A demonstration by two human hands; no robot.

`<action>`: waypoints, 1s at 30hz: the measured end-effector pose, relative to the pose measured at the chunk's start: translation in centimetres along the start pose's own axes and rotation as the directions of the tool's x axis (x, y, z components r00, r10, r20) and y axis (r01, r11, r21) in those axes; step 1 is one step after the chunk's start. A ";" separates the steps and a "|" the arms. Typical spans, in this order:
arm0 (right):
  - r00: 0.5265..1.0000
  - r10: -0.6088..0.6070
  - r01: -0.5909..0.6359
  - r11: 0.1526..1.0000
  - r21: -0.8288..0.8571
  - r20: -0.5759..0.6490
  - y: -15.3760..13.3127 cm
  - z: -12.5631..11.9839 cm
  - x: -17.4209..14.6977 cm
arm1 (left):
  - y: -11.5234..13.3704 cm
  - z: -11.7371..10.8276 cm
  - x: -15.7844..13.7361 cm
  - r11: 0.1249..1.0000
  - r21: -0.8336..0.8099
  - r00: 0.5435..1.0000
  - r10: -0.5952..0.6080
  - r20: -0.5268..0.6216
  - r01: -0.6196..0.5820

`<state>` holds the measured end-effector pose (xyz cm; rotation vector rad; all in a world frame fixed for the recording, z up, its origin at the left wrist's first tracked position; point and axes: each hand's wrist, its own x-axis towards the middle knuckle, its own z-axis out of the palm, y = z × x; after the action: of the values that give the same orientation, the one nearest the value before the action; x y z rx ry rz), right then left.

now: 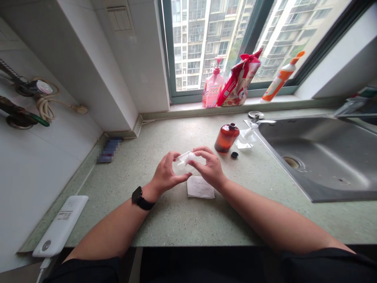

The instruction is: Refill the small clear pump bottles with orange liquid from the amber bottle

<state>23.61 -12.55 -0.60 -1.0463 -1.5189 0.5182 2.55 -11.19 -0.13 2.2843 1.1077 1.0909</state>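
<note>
Between both hands, above the counter, is a clear and white plastic container [181,167]; its exact kind is too pale to make out. My left hand [165,173], with a black watch at the wrist, curves around its left side. My right hand [210,167] grips the upper right part with thumb and fingers. Just below lies a folded white tissue [200,188] on the counter. An amber bottle [226,138] stands uncapped beyond my right hand, holding some liquid. Its small black cap [235,155] rests beside it. Behind these lies a clear packet [246,139] with a white piece.
A steel sink [318,157] with a faucet [259,120] takes up the right. On the windowsill stand a pink pump bottle [212,89], a red bag [240,82] and an orange-white bottle [278,83]. A white power bank [61,226] lies left, near a blurred dark item [109,150].
</note>
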 end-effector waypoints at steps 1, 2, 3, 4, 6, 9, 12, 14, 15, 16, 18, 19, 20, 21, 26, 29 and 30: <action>1.000 0.000 0.000 1.000 0.004 0.020 0.1 -0.1 0.0 | -0.1 -0.1 0.0 1.000 -0.002 1.000 0.000 0.004 0.000; 0.999 -0.004 0.003 1.000 0.008 0.046 0.2 -0.1 0.1 | -0.2 -0.2 0.1 1.000 0.001 1.000 0.004 0.007 -0.004; 0.997 -0.007 0.007 1.000 0.010 0.071 0.5 -0.2 0.2 | -0.3 -0.3 0.1 1.000 0.005 1.000 0.010 0.006 -0.010; 0.996 -0.005 0.003 1.000 0.016 0.087 0.8 -0.4 0.4 | -0.4 -0.4 0.1 1.000 0.008 1.000 0.014 0.000 -0.014; 0.998 0.037 -0.040 0.998 0.051 0.056 1.8 -0.7 0.9 | -0.7 -0.7 0.2 1.000 0.011 1.000 0.010 -0.029 -0.009; 0.979 0.175 -0.158 0.975 0.155 -0.103 3.4 -1.2 1.5 | -1.2 -1.0 0.4 0.999 0.022 0.995 -0.026 -0.094 0.028; 0.980 0.185 -0.168 0.970 0.177 -0.079 3.8 -1.2 1.4 | -1.4 -1.1 0.4 0.998 0.041 0.989 -0.044 -0.142 0.050; 0.992 0.128 -0.128 0.978 0.163 0.012 3.2 -0.9 0.9 | -1.4 -0.9 0.3 0.998 0.052 0.989 -0.026 -0.146 0.034; 0.994 0.100 -0.107 0.982 0.153 0.052 2.7 -0.7 0.6 | -1.3 -0.8 0.3 0.998 0.061 0.991 -0.009 -0.136 0.018; 0.994 0.079 -0.090 0.986 0.143 0.081 2.3 -0.5 0.4 | -1.1 -0.7 0.2 0.997 0.071 0.993 0.009 -0.120 -0.001; 0.993 0.052 -0.066 0.990 0.128 0.109 1.5 0.0 -0.1 | -0.9 -0.5 0.2 0.995 0.091 0.996 0.049 -0.074 -0.042; 0.993 0.046 -0.059 0.991 0.123 0.112 1.3 0.1 -0.2 | -0.7 -0.4 0.1 0.993 0.099 0.996 0.067 -0.053 -0.061; 0.993 0.044 -0.057 0.991 0.120 0.107 1.3 0.2 -0.3 | -0.6 -0.4 0.1 0.992 0.102 0.996 0.081 -0.035 -0.078; 0.994 0.047 -0.059 0.991 0.117 0.097 1.4 0.2 -0.2 | -0.6 -0.3 0.1 0.991 0.101 0.996 0.090 -0.026 -0.087; 0.987 0.151 -0.145 0.983 0.110 -0.050 3.2 -0.3 0.8 | -0.9 -0.5 0.2 0.998 0.064 0.995 0.016 -0.102 -0.009; 0.978 0.190 -0.179 0.977 0.119 -0.084 3.8 -0.8 1.2 | -1.2 -0.7 0.3 0.997 0.068 0.989 -0.030 -0.143 0.040; 0.982 0.177 -0.169 0.978 0.122 -0.059 3.8 -0.8 1.1 | -1.3 -0.7 0.3 0.997 0.071 0.989 -0.031 -0.147 0.042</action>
<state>25.68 -9.88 -2.80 -1.0995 -1.3273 0.6769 1.50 -10.16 -0.31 2.2603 1.2605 1.2385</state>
